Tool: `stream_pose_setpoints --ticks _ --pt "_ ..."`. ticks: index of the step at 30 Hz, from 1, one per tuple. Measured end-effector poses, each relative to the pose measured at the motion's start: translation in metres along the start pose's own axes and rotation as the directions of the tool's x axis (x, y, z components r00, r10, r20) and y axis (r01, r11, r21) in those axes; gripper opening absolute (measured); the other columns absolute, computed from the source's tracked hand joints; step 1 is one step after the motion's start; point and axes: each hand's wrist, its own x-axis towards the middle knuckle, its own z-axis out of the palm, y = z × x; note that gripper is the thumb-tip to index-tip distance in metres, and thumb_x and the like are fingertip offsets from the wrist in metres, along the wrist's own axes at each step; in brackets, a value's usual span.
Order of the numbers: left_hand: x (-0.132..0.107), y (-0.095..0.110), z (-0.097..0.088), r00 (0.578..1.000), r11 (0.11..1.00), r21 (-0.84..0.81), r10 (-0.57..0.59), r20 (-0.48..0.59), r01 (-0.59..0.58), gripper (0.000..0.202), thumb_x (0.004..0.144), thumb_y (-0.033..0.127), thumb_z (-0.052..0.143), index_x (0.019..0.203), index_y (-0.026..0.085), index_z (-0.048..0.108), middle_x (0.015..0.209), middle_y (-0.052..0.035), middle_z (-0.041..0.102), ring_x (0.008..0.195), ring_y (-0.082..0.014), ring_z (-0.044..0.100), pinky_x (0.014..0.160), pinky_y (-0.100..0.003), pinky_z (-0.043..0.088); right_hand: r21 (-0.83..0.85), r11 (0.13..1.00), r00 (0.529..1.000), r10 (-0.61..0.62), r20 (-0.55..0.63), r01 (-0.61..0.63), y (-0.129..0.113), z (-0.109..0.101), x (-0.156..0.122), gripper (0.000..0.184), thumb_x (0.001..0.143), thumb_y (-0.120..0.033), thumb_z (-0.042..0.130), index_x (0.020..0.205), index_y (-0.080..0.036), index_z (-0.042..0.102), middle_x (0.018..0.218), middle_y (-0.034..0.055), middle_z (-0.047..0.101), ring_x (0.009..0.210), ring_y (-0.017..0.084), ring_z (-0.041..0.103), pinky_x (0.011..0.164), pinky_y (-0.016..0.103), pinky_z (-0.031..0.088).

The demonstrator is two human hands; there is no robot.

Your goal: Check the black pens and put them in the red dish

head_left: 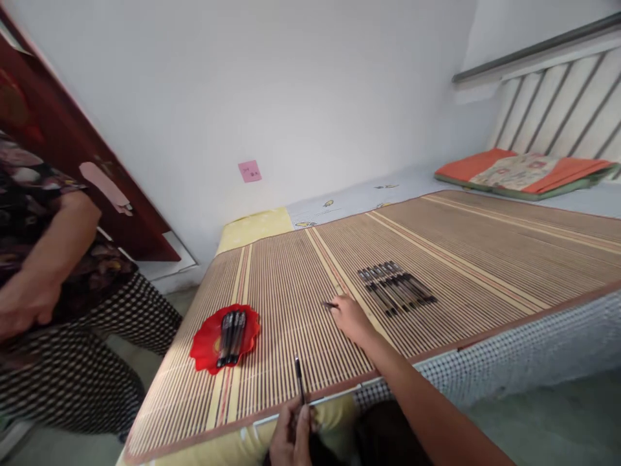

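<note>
My left hand (291,435), low at the mat's front edge, is closed round a dark slim pen (299,377) whose light tip points up and away from me. My right hand (345,316) reaches over the mat with its fingers pinched on a short dark piece like a pen cap (328,304); most of it is hidden by the fingers. Right of that hand, several dark pens (395,289) lie side by side in a row on the striped mat (276,278). To the left, a red scalloped plate (201,346) holds several more pens (231,338).
A person (53,278) in a patterned top and checked trousers stands at the left, beside a dark red door (63,123). A folded orange quilt (485,167) lies at the far right by white rails (557,97). A pink note (250,171) is on the wall.
</note>
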Motion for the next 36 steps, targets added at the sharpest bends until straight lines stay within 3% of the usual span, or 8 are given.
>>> stream_pose_setpoints --ticks 4,7,9,14,18,26,31,36 --pt "-0.009 0.030 -0.003 1.000 0.998 -0.065 -0.002 0.025 0.003 0.052 0.078 0.067 0.073 0.094 0.018 0.078 0.059 0.0002 0.063 0.058 -0.0193 0.060 0.062 -0.029 0.051 0.230 0.968 0.993 -0.114 0.042 0.101 -0.007 -0.026 -0.053 0.023 0.096 -0.025 0.049 0.100 -0.015 0.069 0.087 0.0041 0.073 0.084 0.019 0.069 0.077 0.029 0.052" --pt "-0.014 0.044 -0.009 1.000 0.998 -0.047 0.030 0.007 -0.030 0.051 0.080 0.065 0.072 0.098 0.018 0.079 0.058 0.0019 0.060 0.056 -0.0178 0.056 0.058 -0.028 0.048 0.526 0.842 0.986 -0.162 0.032 0.121 -0.017 -0.042 -0.087 0.022 0.091 -0.031 0.054 0.099 -0.017 0.068 0.080 0.0011 0.068 0.078 0.018 0.066 0.074 0.030 0.052" --pt "-0.017 0.051 -0.014 0.997 0.997 0.008 0.071 -0.001 -0.071 0.050 0.082 0.064 0.071 0.100 0.019 0.079 0.060 0.0016 0.060 0.057 -0.0176 0.055 0.057 -0.027 0.048 0.638 0.759 0.980 -0.194 0.035 0.127 -0.028 -0.053 -0.103 0.021 0.088 -0.032 0.057 0.098 -0.017 0.069 0.080 0.0009 0.066 0.076 0.018 0.064 0.072 0.029 0.050" --pt "-0.023 0.067 -0.029 0.980 0.973 0.125 0.197 -0.018 -0.194 0.045 0.084 0.062 0.067 0.097 0.021 0.080 0.080 -0.0059 0.074 0.080 -0.0257 0.068 0.072 -0.032 0.056 0.593 0.779 0.958 -0.284 0.040 0.207 -0.057 -0.079 -0.125 0.019 0.090 -0.026 0.056 0.100 -0.019 0.072 0.082 0.0006 0.066 0.073 0.016 0.059 0.068 0.028 0.046" --pt "-0.028 0.074 -0.035 0.968 0.959 0.135 0.251 0.002 -0.249 0.039 0.087 0.056 0.067 0.099 0.021 0.080 0.097 -0.0088 0.078 0.093 -0.0281 0.070 0.088 -0.036 0.055 0.552 0.775 0.933 -0.360 -0.013 0.307 -0.070 -0.092 -0.132 0.019 0.091 -0.020 0.054 0.098 -0.021 0.072 0.090 0.0018 0.069 0.080 0.017 0.061 0.074 0.028 0.047" --pt "-0.033 0.087 -0.034 0.944 0.935 0.128 0.325 0.057 -0.330 0.030 0.091 0.049 0.066 0.097 0.023 0.080 0.097 -0.0079 0.077 0.093 -0.0262 0.068 0.088 -0.033 0.053 0.472 0.767 0.858 -0.512 0.039 0.436 -0.080 -0.111 -0.140 0.025 0.096 -0.016 0.051 0.100 -0.023 0.074 0.097 0.0030 0.069 0.092 0.018 0.063 0.085 0.030 0.046" --pt "-0.038 0.099 -0.032 0.951 0.949 0.088 0.292 0.101 -0.301 0.031 0.091 0.049 0.066 0.098 0.023 0.079 0.084 -0.0049 0.072 0.077 -0.0216 0.064 0.074 -0.030 0.051 0.600 0.741 0.903 -0.424 0.071 0.301 -0.081 -0.115 -0.141 0.016 0.094 -0.024 0.061 0.105 -0.022 0.073 0.098 0.0026 0.072 0.091 0.018 0.065 0.083 0.030 0.049" --pt "-0.046 0.105 -0.027 0.963 0.990 -0.055 0.138 0.231 -0.129 0.039 0.090 0.054 0.068 0.103 0.019 0.078 0.069 0.0001 0.065 0.056 -0.0125 0.054 0.056 -0.023 0.044 0.802 0.572 0.910 -0.404 0.095 0.170 -0.079 -0.110 -0.140 0.019 0.092 -0.033 0.067 0.103 -0.019 0.071 0.097 0.0047 0.074 0.095 0.019 0.070 0.086 0.032 0.053"
